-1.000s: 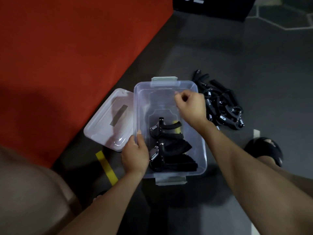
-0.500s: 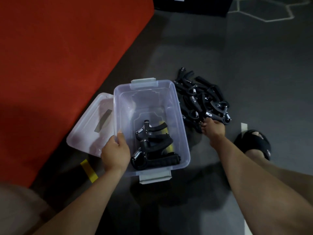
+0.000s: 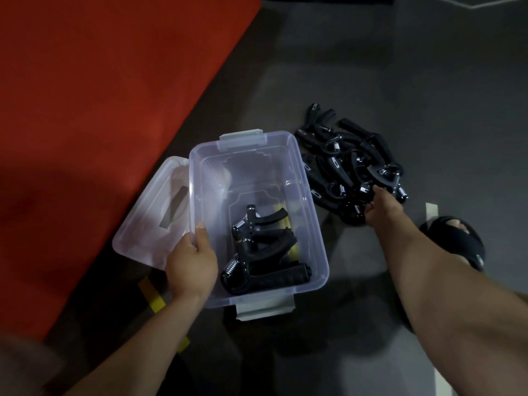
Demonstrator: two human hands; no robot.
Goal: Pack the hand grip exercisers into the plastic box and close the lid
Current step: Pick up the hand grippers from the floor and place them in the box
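Head view looks down on one clear plastic box (image 3: pixel 251 172) standing on dark grey floor (image 3: pixel 428 81), with a grey latch at its far end and another at its near end. Its one clear lid (image 3: pixel 151 218) lies off the box, flat on the floor just to the left and partly under the box's left edge. Three black hand grip exercisers (image 3: pixel 263 252) lie stacked in the near half of the box, their steel springs toward the left. A loose pile of exercisers (image 3: pixel 348 164) sits on the floor just right of the box; they overlap too much to count exactly, though there are clearly more than six. One left hand (image 3: pixel 193 261) grasps the box's left rim, thumb inside the wall. One right hand (image 3: pixel 383 205) reaches into the near edge of the pile, its fingertips among the exercisers; whether it has hold of one cannot be told. A red mat (image 3: pixel 100 95) fills the far left, and one black sandal (image 3: pixel 457 238) shows at right.
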